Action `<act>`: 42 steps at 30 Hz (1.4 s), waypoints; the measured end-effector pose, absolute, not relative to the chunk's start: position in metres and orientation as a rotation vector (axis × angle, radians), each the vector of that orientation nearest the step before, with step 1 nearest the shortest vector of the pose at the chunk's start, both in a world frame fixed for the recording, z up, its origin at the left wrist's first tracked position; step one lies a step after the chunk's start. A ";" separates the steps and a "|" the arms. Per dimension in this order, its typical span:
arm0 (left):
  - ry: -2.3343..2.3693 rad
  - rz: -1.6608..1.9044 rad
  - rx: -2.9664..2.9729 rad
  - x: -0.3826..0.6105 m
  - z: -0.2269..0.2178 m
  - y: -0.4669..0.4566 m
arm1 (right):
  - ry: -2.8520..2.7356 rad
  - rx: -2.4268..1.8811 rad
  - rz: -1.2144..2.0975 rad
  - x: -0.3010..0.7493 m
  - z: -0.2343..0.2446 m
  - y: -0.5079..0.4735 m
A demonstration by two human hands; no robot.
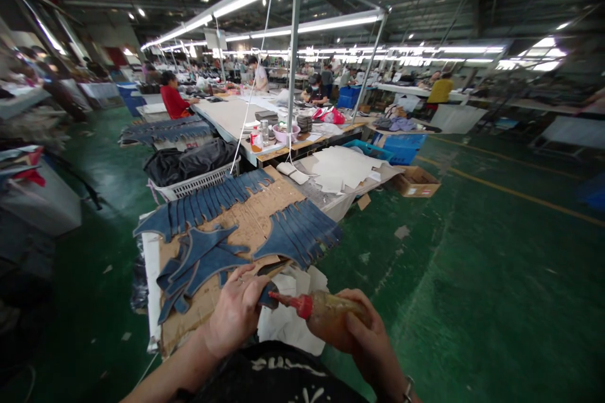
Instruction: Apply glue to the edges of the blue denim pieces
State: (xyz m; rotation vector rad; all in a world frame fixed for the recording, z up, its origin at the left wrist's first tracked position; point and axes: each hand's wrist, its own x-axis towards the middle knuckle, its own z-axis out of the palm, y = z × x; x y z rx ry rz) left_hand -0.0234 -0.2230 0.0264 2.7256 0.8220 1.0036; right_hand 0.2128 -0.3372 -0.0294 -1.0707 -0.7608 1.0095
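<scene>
My right hand (371, 327) is wrapped round a squeeze bottle (331, 318) of amber liquid, probably glue, with a red nozzle. The nozzle points left, its tip at a small blue piece (269, 295) pinched in my left hand (239, 305). Part of that piece is hidden by my fingers. On the brown cardboard-topped table (241, 217) ahead, blue cut pieces (205, 258) with pale edges lie in a loose pile. A row of overlapping blue pieces (203, 201) runs along the far side, and another fanned stack (300, 233) lies at the right.
White sheets (343, 167) cover the adjoining table. A white basket (198, 182) with black material stands behind mine. Farther off are a pink bowl (286, 133), a metal post (293, 50) and a cardboard box (416, 181) on the green floor. A person in red (174, 97) sits at a long table.
</scene>
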 end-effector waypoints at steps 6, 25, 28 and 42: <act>0.744 1.040 2.828 -0.022 0.030 -0.219 | -0.728 -0.973 1.102 0.202 -0.022 -0.340; 0.756 1.267 2.888 -0.018 0.029 -0.218 | -0.415 -0.935 1.114 0.195 -0.026 -0.330; 0.738 1.204 2.852 -0.019 0.025 -0.216 | -0.437 -0.888 1.129 0.194 -0.029 -0.331; 0.765 1.195 1.442 0.008 0.092 -0.171 | -0.154 -0.771 1.224 0.223 -0.046 -0.329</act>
